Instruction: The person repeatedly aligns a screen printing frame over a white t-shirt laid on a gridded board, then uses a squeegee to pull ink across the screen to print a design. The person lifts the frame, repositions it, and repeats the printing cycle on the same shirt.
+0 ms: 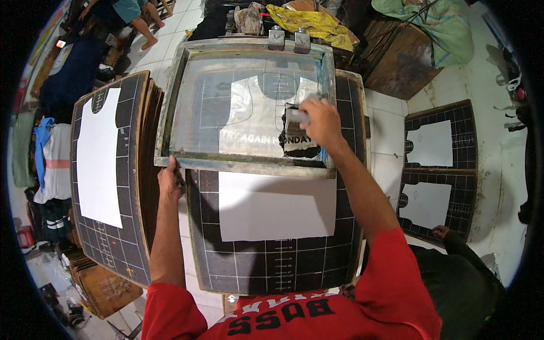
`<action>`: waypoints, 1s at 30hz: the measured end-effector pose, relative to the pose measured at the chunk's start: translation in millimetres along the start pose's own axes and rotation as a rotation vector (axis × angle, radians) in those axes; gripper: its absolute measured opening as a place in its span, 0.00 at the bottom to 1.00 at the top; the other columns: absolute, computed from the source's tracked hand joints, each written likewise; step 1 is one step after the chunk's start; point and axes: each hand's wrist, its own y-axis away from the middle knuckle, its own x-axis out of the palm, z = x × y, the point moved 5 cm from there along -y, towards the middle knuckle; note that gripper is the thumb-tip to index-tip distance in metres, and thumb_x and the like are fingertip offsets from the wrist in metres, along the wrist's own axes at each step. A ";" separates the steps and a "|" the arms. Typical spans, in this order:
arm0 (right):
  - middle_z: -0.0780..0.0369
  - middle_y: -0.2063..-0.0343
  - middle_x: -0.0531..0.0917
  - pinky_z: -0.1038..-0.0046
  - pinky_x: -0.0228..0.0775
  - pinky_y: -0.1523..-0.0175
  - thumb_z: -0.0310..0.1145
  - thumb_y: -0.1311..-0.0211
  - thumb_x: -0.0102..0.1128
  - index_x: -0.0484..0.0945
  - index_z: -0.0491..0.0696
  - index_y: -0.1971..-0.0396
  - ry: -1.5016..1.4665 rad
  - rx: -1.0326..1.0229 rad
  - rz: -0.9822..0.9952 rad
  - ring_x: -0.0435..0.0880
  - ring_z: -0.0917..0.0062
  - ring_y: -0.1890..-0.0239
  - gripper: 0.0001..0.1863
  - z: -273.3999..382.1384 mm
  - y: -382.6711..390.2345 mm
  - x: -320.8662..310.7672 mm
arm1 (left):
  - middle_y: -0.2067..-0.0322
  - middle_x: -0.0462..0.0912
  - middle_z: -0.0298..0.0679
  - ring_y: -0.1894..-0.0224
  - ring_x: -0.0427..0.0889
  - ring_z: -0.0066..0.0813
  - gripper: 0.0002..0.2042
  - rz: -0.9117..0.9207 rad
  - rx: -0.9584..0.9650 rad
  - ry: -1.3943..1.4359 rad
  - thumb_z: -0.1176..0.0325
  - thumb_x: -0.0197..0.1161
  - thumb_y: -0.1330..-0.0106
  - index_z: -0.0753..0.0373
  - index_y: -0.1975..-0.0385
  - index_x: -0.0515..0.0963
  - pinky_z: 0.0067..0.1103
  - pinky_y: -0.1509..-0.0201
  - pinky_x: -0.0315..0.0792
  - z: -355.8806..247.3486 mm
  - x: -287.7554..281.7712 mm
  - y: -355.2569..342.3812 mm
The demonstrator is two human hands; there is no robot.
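Head view: find the squeegee (297, 117) pinched in the fingers (312, 106) of the right hand (324, 123), jutting out just to their left. Read its visible pale part as slightly longer across than toward the body; cannot tell the full long axis, partly hidden by the grip and ink. Note black ink (302, 152) pooled bodyward of those fingers, near the right end of the screen frame (243, 163). Mark the key relation: most of the mesh (207, 96) to the left of the right fingers, dark lettering (249, 137) leftward and a little bodyward of them. Judge any sweep to turn on that leftward stretch. Count the right hand as nearer by far to squeegee and ink. Find the left fingers bent at the frame's near left corner, seemingly grasping it, exact hold partly hidden; place that left hand (170, 178) well apart from the squeegee. See the white cut piece (277, 207) reaching bodyward past the frame, between the two hands, over a dark gridded board (277, 266); cannot tell about contact between frame and piece. Spot metal clamps (276, 39) beyond the right fingers, slightly left.
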 end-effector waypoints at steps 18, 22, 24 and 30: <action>0.61 0.64 0.77 0.58 0.69 0.51 0.20 0.50 0.65 0.77 0.49 0.58 0.151 0.025 -0.194 0.77 0.61 0.57 0.17 54.1 97.9 11.6 | 0.58 0.83 0.39 0.58 0.79 0.36 0.21 0.029 -0.039 0.005 0.52 0.70 0.30 0.66 0.51 0.81 0.39 0.54 0.71 18.4 -10.9 -24.8; 0.61 0.64 0.76 0.59 0.68 0.51 0.20 0.50 0.64 0.77 0.49 0.57 0.153 0.011 -0.207 0.76 0.61 0.57 0.18 56.5 107.6 12.5 | 0.61 0.84 0.36 0.61 0.82 0.32 0.15 0.063 0.010 0.202 0.60 0.73 0.32 0.63 0.53 0.81 0.31 0.53 0.73 10.9 -3.7 -22.3; 0.61 0.64 0.76 0.60 0.68 0.51 0.24 0.49 0.67 0.78 0.49 0.58 0.166 -0.013 -0.229 0.76 0.62 0.58 0.16 58.3 105.7 7.9 | 0.61 0.86 0.37 0.60 0.84 0.32 0.11 0.020 -0.062 0.230 0.69 0.73 0.33 0.62 0.55 0.82 0.30 0.49 0.74 6.3 -4.4 -18.8; 0.64 0.69 0.77 0.63 0.67 0.62 0.52 0.50 0.79 0.78 0.52 0.65 0.245 -0.065 -0.418 0.76 0.70 0.65 0.24 86.6 101.0 -58.1 | 0.61 0.83 0.38 0.63 0.81 0.30 0.11 0.111 0.062 0.269 0.65 0.68 0.31 0.60 0.52 0.80 0.27 0.59 0.76 -82.9 -17.1 31.5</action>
